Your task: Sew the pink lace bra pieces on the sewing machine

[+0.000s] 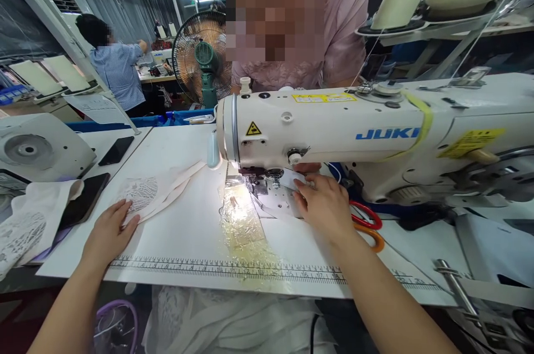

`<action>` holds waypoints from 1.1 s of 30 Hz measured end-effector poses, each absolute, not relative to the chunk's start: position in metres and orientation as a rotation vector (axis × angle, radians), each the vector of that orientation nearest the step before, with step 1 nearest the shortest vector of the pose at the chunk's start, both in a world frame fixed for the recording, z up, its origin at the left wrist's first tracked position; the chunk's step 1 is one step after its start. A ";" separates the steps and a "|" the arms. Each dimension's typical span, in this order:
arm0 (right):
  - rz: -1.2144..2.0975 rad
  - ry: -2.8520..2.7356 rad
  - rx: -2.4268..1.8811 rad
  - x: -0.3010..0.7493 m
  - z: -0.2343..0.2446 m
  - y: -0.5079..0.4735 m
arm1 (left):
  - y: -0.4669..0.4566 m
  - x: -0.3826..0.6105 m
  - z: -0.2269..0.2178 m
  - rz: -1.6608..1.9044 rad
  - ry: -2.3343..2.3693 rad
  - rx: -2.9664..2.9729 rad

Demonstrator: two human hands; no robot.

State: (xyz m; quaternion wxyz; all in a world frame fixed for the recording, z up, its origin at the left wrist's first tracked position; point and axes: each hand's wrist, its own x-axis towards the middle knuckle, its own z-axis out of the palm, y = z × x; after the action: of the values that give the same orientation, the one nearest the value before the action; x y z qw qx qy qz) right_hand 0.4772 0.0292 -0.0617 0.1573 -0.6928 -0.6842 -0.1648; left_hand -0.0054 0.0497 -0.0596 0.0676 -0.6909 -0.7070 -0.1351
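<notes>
My left hand (109, 232) lies on the table at the left, thumb and fingers apart, its fingertips on the edge of a pale pink fabric piece with a lace patch (142, 194). My right hand (325, 204) is beside the needle area of a white Juki sewing machine (325, 120). Its fingers are spread and slightly bent, the fingertips at a small white flat piece (292, 179) by the metal needle plate (283, 204). Yellowish clear tape (242, 226) covers the table in front of the presser foot.
Red-and-orange-handled scissors (369, 226) lie right of my right hand. A ruler strip (200, 268) runs along the table's front edge. Two dark phones (85, 198) and more lace fabric (25, 226) are at the left. Another person (346, 20) leans behind the machine, fingers showing beneath its arm.
</notes>
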 end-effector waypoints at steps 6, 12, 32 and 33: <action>-0.474 -1.994 -1.928 0.473 -0.069 0.032 | 0.049 -0.002 -0.057 -0.354 -2.171 -2.078; -0.445 -2.007 -1.945 0.469 -0.069 0.036 | 0.050 -0.001 -0.057 -0.335 -2.183 -2.082; -0.325 -1.897 -1.795 0.463 -0.073 0.036 | 0.049 -0.001 -0.055 -0.371 -2.187 -2.082; -0.320 -1.871 -1.776 0.467 -0.073 0.036 | 0.049 0.000 -0.054 -0.369 -2.181 -2.085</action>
State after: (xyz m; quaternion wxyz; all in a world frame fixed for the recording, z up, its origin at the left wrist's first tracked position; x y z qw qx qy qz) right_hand 0.4666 0.0358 -0.0726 0.2676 -0.6584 -0.6934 -0.1187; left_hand -0.0005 0.0488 -0.0543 0.0511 -0.6850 -0.7166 -0.1214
